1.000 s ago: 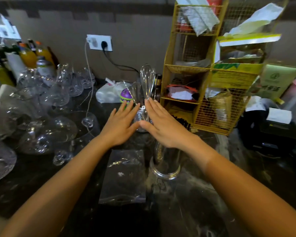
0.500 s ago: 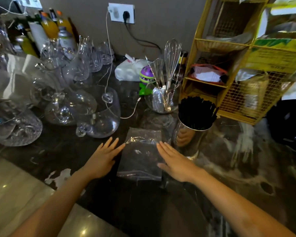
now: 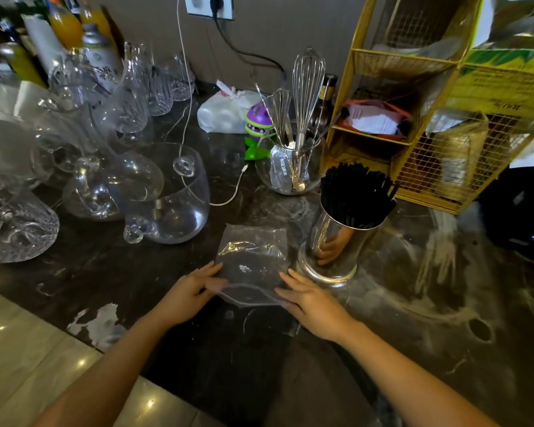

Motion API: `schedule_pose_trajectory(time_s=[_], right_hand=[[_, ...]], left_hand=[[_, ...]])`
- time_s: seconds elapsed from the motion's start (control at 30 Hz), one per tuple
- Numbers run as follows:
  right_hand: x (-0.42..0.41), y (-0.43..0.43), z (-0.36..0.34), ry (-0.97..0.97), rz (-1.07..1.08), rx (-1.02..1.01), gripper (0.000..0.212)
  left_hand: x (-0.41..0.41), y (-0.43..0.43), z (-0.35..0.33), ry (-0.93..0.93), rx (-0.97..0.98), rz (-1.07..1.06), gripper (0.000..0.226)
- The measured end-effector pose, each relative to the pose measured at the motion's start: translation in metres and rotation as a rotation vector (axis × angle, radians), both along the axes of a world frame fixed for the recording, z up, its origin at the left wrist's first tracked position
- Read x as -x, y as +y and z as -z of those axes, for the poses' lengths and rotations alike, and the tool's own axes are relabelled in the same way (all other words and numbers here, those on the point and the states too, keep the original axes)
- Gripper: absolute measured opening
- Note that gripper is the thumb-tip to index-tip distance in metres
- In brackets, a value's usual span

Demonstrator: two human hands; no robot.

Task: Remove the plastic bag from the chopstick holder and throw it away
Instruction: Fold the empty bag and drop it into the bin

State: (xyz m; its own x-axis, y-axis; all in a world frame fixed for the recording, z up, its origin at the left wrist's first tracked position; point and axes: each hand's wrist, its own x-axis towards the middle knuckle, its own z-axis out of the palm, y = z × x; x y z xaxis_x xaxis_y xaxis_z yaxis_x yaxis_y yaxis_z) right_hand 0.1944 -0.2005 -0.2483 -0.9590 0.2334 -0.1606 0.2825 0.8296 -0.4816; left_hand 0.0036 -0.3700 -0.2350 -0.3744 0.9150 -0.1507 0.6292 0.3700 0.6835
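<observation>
A clear plastic bag [image 3: 253,257] lies on the dark counter [image 3: 413,303], its near edge lifted off the surface. My left hand [image 3: 188,292] pinches the bag's near left corner. My right hand [image 3: 312,300] grips its near right corner. Just right of the bag stands the shiny metal chopstick holder [image 3: 336,245], upright and packed with black chopsticks [image 3: 356,194]. The holder's side mirrors my right hand.
Several glass jugs and a big glass bowl [image 3: 167,195] crowd the left. A glass cup with a whisk and utensils [image 3: 293,161] stands behind the bag. A yellow wire rack [image 3: 429,118] is at the back right. A white cable [image 3: 228,192] trails over the counter.
Both hands came back from the whisk cup to the bag's near edge. From lying flat beside the bag they closed on its corners and lifted that edge.
</observation>
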Motion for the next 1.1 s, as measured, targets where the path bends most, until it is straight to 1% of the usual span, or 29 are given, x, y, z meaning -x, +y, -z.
schedule_pose_trajectory(time_s=[0.03, 0.07, 0.17, 0.2, 0.23, 0.33, 0.4, 0.47, 0.53, 0.63, 0.7, 0.77, 0.83, 0.87, 0.93, 0.97, 1.03, 1.07, 1.1], right_hand=[[0.000, 0.000, 0.000, 0.064, 0.035, 0.054, 0.038], [0.001, -0.001, 0.000, 0.118, 0.082, 0.123, 0.034], [0.002, -0.005, -0.002, 0.233, 0.254, 0.352, 0.024], [0.003, -0.007, -0.002, 0.254, 0.300, 0.407, 0.020], [0.005, -0.007, -0.003, 0.262, 0.337, 0.424, 0.017], [0.012, -0.008, -0.001, 0.290, 0.415, 0.451, 0.023], [0.017, -0.008, -0.001, 0.291, 0.461, 0.489, 0.023], [0.023, -0.008, -0.003, 0.263, 0.505, 0.471, 0.017], [0.028, -0.006, -0.004, 0.235, 0.558, 0.438, 0.004], [0.032, -0.005, 0.002, 0.240, 0.597, 0.390, 0.033], [0.033, -0.004, 0.005, 0.244, 0.612, 0.337, 0.044], [0.033, -0.001, 0.004, 0.238, 0.570, 0.254, 0.041], [0.033, 0.000, 0.001, 0.205, 0.487, 0.166, 0.031], [0.033, -0.001, 0.001, 0.178, 0.456, 0.118, 0.028], [0.034, 0.001, 0.007, 0.153, 0.421, -0.041, 0.022], [0.034, 0.000, 0.011, 0.161, 0.419, -0.062, 0.018], [0.035, -0.001, 0.002, 0.165, 0.424, -0.020, 0.010], [0.034, -0.002, -0.002, 0.179, 0.426, 0.003, 0.016], [0.032, -0.001, 0.001, 0.221, 0.471, 0.035, 0.021]], left_hand=[[-0.002, -0.001, -0.004, -0.025, -0.018, -0.001, 0.048], [-0.004, -0.002, -0.007, -0.024, -0.020, -0.002, 0.047], [-0.010, -0.002, -0.009, 0.020, -0.071, -0.067, 0.022], [-0.011, -0.001, -0.010, 0.024, -0.080, -0.106, 0.019], [-0.012, -0.001, -0.011, 0.021, -0.077, -0.139, 0.019], [-0.011, 0.003, -0.008, -0.026, -0.060, -0.218, 0.023], [-0.011, 0.008, -0.006, -0.058, -0.033, -0.254, 0.023], [-0.010, 0.016, -0.003, -0.076, -0.005, -0.287, 0.023], [-0.007, 0.022, -0.002, -0.073, 0.029, -0.305, 0.022], [-0.003, 0.034, 0.000, 0.020, 0.101, -0.320, 0.024], [-0.002, 0.041, 0.003, 0.107, 0.141, -0.342, 0.026], [-0.003, 0.047, 0.005, 0.206, 0.152, -0.359, 0.025], [-0.004, 0.048, 0.007, 0.298, 0.145, -0.353, 0.026], [-0.004, 0.048, 0.008, 0.344, 0.121, -0.336, 0.026], [-0.004, 0.048, 0.010, 0.432, 0.027, -0.288, 0.022], [-0.004, 0.048, 0.012, 0.487, -0.016, -0.230, 0.020], [-0.004, 0.048, 0.015, 0.601, -0.059, -0.072, 0.024], [-0.004, 0.048, 0.016, 0.638, -0.073, 0.005, 0.028], [-0.004, 0.047, 0.015, 0.647, -0.066, 0.080, 0.032]])
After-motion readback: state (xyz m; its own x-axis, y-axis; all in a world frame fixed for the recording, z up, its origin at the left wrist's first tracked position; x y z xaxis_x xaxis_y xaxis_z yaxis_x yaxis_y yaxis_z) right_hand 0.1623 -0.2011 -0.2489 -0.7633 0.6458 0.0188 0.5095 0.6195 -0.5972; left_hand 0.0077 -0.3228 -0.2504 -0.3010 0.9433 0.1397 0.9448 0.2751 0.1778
